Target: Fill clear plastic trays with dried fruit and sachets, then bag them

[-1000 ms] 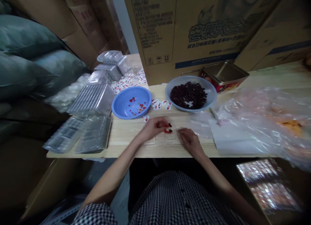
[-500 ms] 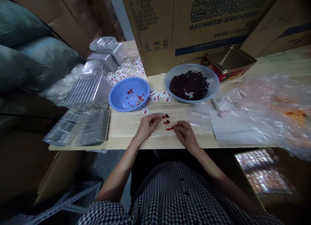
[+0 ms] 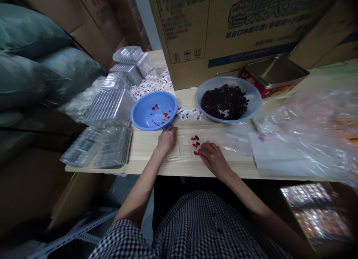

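A clear plastic tray [image 3: 184, 158] lies open on the table's front part, with small red pieces [image 3: 193, 139] and dark pieces [image 3: 197, 138] in its right-hand side. My right hand [image 3: 214, 159] is over the right edge of this tray, fingers pinched beside the lowest red piece [image 3: 196, 153]; what they hold, if anything, is hidden. Beyond the tray's left side, my left hand [image 3: 166, 140] reaches to the front rim of the blue bowl [image 3: 137, 115]. Its fingers are bent down to the tabletop, closed over something too small to name.
Several small white-and-red packets [image 3: 184, 113] lie between the blue bowl and a pale bowl [image 3: 257, 102] of dark dried pieces. Stacked clear trays [image 3: 107, 108] stand left. A red tin [image 3: 268, 89], a large carton [image 3: 190, 70] and plastic bags [image 3: 307, 125] stand behind and right.
My left hand has moved from the tray up and left to the blue bowl's front rim, covering where a small packet lay. My right hand stays at the tray's right side.
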Available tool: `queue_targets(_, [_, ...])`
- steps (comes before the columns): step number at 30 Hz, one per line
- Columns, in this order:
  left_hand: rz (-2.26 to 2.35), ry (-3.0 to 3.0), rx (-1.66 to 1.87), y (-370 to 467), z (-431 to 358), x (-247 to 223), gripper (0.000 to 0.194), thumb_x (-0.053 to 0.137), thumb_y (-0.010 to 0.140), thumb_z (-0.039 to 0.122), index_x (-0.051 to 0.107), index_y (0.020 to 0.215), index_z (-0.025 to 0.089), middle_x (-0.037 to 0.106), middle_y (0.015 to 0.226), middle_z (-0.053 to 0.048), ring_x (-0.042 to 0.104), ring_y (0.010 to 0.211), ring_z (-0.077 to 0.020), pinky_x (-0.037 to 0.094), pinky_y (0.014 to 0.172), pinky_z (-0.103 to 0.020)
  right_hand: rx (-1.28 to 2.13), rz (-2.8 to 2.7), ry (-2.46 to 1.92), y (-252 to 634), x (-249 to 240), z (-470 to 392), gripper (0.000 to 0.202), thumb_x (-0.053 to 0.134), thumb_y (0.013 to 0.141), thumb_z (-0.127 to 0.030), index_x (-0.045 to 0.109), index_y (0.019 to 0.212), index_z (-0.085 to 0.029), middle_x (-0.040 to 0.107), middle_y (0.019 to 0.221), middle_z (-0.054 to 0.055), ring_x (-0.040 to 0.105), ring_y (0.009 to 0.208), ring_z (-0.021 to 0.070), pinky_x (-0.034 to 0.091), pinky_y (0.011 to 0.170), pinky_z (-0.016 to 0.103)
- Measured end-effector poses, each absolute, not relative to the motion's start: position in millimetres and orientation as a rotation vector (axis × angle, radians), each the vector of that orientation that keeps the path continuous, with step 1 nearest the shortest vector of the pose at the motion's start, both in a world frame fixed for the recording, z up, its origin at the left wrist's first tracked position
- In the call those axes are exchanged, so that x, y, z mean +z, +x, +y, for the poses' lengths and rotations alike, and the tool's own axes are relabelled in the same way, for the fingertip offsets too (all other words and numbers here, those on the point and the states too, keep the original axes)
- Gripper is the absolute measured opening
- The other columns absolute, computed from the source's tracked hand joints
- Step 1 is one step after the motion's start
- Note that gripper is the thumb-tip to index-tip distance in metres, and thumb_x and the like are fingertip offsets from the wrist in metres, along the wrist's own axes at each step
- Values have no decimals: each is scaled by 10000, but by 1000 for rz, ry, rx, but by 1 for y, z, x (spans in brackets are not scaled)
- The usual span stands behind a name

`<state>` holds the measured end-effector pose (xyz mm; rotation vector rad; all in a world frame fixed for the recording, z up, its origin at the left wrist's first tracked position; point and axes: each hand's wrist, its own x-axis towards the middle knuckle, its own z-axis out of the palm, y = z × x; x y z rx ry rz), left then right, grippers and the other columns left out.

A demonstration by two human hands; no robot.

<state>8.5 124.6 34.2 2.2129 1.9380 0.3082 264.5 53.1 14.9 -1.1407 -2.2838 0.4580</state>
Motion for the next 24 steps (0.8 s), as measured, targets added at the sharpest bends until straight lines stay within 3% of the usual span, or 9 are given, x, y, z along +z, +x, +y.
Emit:
queue_targets(6, [1983, 2212, 22, 18, 139, 39, 338, 395, 922, 88, 688, 1088, 117, 723, 1009, -189, 680, 968, -252, 475, 843, -325, 527, -2158, -1102, 276, 2, 41, 289, 494, 972, -157, 666, 1195, -222, 603, 1278, 108, 523, 1207, 275, 462, 1009, 507])
queue_targets(11, [1704, 2238, 365, 24, 127, 67, 262, 470, 951, 229, 699, 1050, 150, 737, 918, -100, 660, 831, -200, 444, 757, -278, 560, -1994, -1114, 287, 4, 31, 247, 501, 973, -182, 687, 1134, -203, 614, 1215, 123, 550, 1152, 263, 497, 974, 497])
queue_targets(14, [1582, 2205, 312, 27, 115, 68, 212, 532, 923, 265, 713, 931, 153, 718, 816, -71, 629, 749, -190, 427, 716, -282, 534, -1986, -1120, 285, 9, 33, 250, 503, 972, -187, 688, 1139, -215, 630, 1197, 117, 550, 1160, 266, 489, 977, 508])
queue_targets(17, [1571, 2212, 181, 30, 107, 57, 157, 568, 890, 221, 712, 880, 159, 711, 864, -89, 630, 820, -211, 442, 777, -304, 527, -2116, -1050, 273, 10, 38, 264, 507, 966, -176, 685, 1158, -213, 629, 1282, 111, 508, 1253, 276, 449, 1031, 522])
queue_targets(20, [1634, 2264, 261, 32, 112, 49, 142, 644, 850, 237, 690, 963, 164, 677, 1009, -111, 609, 973, -242, 455, 873, -334, 461, -2261, -1027, 257, 4, 43, 275, 517, 965, -185, 682, 1185, -202, 578, 1402, 105, 430, 1360, 289, 398, 1084, 537])
queue_targets(24, [1673, 2295, 450, 53, 146, 49, 227, 611, 883, 248, 639, 1094, 170, 632, 1114, -110, 583, 1066, -234, 458, 929, -341, 356, -2482, -1051, 236, -6, 53, 460, 553, 971, -287, 518, 1424, -209, 409, 1561, 81, 207, 1499, 316, 226, 1169, 623])
